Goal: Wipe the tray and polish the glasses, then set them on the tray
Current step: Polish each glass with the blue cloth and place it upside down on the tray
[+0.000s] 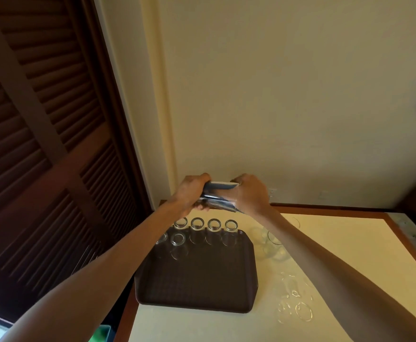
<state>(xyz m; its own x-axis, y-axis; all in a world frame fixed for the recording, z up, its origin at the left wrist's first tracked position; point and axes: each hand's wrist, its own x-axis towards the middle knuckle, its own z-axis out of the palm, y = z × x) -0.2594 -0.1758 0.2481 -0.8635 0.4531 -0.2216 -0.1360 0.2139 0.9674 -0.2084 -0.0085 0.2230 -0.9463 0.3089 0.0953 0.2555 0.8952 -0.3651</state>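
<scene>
Glass (223, 197) with blue cloth (220, 185), held above tray (197, 280).
Glass is gripped by left hand (192, 193); cloth at its mouth is clenched by right hand (251, 193). Six upturned glasses (197, 224) are lined along tray's far edge; loose glasses (274, 239) are kept on worktop (337, 255), right of tray.

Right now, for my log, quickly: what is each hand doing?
Left hand: grips the glass.
Right hand: grips the blue cloth stuffed in that glass.

One tray (197, 280) (six glasses (213, 224) aboard)
</scene>
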